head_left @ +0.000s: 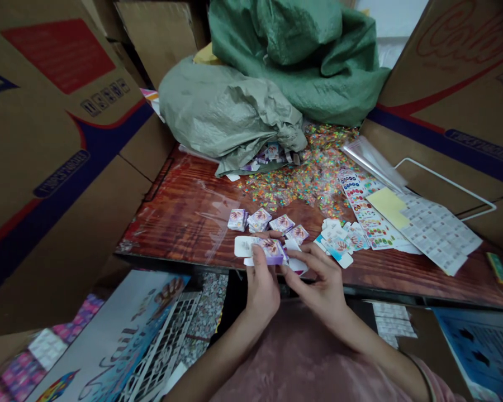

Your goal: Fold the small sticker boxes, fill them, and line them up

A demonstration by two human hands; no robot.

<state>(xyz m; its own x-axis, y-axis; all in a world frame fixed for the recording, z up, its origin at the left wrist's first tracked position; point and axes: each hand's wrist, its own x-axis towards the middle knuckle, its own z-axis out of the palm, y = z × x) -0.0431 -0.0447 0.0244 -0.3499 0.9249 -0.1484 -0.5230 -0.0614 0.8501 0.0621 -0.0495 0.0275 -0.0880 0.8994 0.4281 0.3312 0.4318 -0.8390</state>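
A small purple-and-white carton (273, 251) is in my left hand (263, 290), above the table's front edge. My left thumb presses on its front, with fingers behind. A white end flap sticks out at the carton's left. At its right end, my right hand (324, 282) has thumb and fingertips closed about the white flaps. Just beyond my hands sit several small purple-printed cartons (237, 219) in a short row. To the right of my right hand lies a loose pile of flat blue-and-white cartons (337, 241).
Tiny colourful pieces (318, 162) cover the back of the wooden table (180, 218). A grey-green sack (222, 106) and a green sack (302, 61) stand behind. Sticker sheets (360, 206) and printed paper (440, 223) lie right. Large cardboard boxes (84, 184) flank both sides.
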